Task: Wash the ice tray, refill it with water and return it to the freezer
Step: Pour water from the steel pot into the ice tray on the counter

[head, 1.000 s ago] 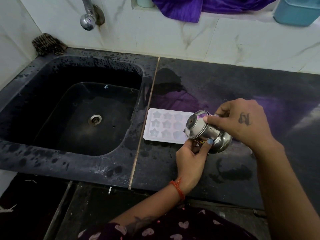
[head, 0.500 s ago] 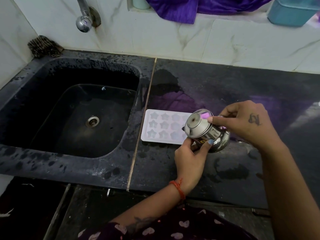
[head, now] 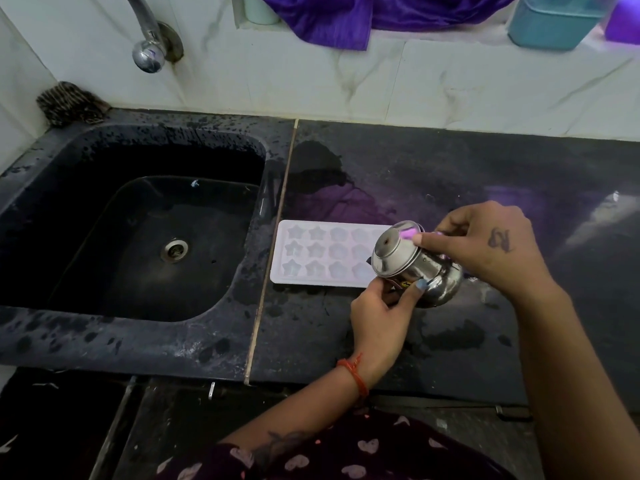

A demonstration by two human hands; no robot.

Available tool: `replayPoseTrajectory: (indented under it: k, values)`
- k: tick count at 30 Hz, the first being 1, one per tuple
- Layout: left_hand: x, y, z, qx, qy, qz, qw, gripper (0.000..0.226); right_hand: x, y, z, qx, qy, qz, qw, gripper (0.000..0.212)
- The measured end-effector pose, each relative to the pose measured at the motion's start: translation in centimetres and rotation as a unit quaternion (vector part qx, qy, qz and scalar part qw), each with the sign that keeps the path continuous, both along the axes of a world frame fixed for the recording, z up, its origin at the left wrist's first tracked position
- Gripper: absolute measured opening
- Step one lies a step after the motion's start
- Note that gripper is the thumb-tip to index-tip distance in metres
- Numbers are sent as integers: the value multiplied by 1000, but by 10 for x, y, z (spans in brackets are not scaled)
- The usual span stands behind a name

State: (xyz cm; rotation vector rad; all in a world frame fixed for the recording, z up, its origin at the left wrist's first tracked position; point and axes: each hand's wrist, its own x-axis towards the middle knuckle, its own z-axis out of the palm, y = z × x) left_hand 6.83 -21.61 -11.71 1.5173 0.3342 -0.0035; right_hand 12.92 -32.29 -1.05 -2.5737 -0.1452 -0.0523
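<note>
A white ice tray [head: 322, 252] with star-shaped cells lies flat on the dark counter [head: 433, 174], just right of the sink. Over its right end a small steel pot [head: 412, 263] is tipped on its side, its mouth toward the tray. My right hand [head: 485, 244] grips the pot from above and behind, thumb on the rim. From below, my left hand [head: 384, 306] holds the pot's neck with curled fingers. The tray's right end is hidden behind the pot. I cannot tell whether water is running out.
A black sink [head: 145, 230] with a drain fills the left. A steel tap [head: 147, 53] hangs over it from the marble wall, a scrubber [head: 71, 103] at its back corner. Purple cloth [head: 332, 19] and a teal container [head: 554, 22] sit on the ledge. The counter is wet in patches.
Both hands and the tipped pot have stayed over the tray's right end. The view has shifted slightly downward.
</note>
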Motion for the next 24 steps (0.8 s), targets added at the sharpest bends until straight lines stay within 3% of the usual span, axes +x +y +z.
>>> replayPoseTrajectory:
  k: [7,14,20,24]
  values:
    - [0,-5,-6,-69,19,-20,997,15,-1,4,2,-63,-18,-5,998,37]
    - [2,-8,-6,-102,16,-30,994,40,0,6,4,-94,-30,-7,995,37]
    - [3,-9,-6,-96,17,-33,995,38,1,5,6,-95,-40,-5,995,36]
    - [4,-9,-7,-39,5,-13,999,15,1,-5,3,-30,-10,-11,999,36]
